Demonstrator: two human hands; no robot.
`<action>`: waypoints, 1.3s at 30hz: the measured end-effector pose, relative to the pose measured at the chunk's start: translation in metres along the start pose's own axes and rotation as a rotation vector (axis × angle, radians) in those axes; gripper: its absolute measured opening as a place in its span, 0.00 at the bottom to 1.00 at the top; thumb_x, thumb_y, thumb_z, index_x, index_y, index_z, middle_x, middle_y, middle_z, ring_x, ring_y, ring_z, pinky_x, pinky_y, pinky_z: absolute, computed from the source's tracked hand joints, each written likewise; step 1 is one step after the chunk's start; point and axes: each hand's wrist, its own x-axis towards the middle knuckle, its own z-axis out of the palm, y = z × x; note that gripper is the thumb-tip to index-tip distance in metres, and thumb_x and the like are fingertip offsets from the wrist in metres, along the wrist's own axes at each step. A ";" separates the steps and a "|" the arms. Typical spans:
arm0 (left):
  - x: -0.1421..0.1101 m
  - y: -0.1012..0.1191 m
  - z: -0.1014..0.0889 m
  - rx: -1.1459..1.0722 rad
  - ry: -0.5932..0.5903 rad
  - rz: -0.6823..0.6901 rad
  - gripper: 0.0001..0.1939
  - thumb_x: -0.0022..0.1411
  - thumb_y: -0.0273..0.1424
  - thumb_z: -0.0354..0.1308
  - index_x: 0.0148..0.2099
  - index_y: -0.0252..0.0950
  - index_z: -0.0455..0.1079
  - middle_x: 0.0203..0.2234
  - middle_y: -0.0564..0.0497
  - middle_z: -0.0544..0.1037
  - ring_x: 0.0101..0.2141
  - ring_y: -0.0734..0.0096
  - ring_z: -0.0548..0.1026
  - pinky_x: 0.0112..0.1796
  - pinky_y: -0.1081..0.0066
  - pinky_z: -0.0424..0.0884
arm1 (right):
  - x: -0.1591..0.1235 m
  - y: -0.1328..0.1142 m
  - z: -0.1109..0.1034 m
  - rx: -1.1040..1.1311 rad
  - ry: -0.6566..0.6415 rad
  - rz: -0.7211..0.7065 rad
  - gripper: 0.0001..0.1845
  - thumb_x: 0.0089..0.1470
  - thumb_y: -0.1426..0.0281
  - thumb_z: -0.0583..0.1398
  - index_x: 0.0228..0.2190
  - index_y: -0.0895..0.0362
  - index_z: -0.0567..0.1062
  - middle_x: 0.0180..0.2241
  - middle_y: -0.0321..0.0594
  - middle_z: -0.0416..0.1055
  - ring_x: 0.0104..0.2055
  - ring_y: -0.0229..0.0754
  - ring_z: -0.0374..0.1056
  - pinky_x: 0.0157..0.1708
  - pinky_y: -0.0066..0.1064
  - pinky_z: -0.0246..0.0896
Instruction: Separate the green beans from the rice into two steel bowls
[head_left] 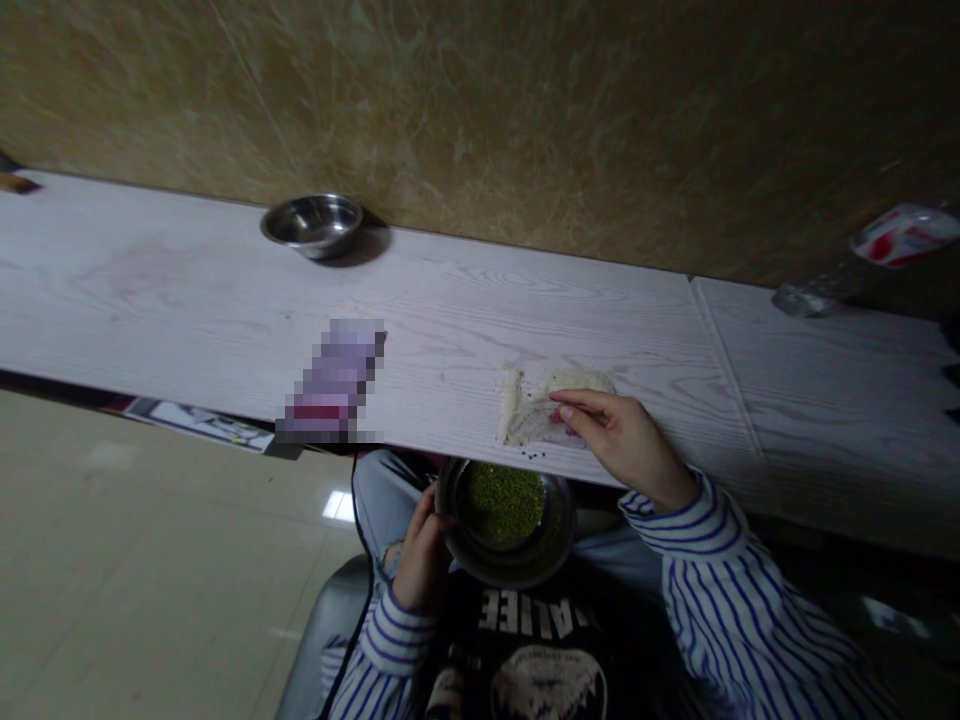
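My left hand grips the rim of a steel bowl full of small green beans, held in my lap just under the table's near edge. My right hand rests on the table, fingers together and pressed against a low pile of pale rice-like grains. The pile forms a rough ridge with a cleared patch in its middle. A few dark specks lie by the table's edge below the pile.
An empty steel bowl stands at the far edge of the table by the brown wall. A blurred-out flat object lies near the front edge. A red-and-white packet and a clear bottle lie far right.
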 end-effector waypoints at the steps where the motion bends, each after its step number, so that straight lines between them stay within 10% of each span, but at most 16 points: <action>1: 0.000 0.000 0.000 0.006 -0.004 0.004 0.26 0.41 0.34 0.65 0.47 0.40 0.79 0.45 0.48 0.82 0.55 0.45 0.73 0.55 0.54 0.67 | 0.000 -0.001 0.000 -0.012 0.005 -0.004 0.15 0.59 0.69 0.61 0.44 0.58 0.85 0.36 0.46 0.85 0.39 0.47 0.81 0.43 0.41 0.78; 39: -0.001 0.000 0.002 0.034 -0.018 -0.004 0.25 0.42 0.34 0.64 0.46 0.40 0.78 0.40 0.49 0.81 0.50 0.48 0.75 0.50 0.57 0.69 | -0.009 0.010 -0.016 -0.012 -0.054 -0.041 0.14 0.60 0.64 0.63 0.43 0.55 0.85 0.38 0.44 0.85 0.40 0.47 0.82 0.44 0.40 0.79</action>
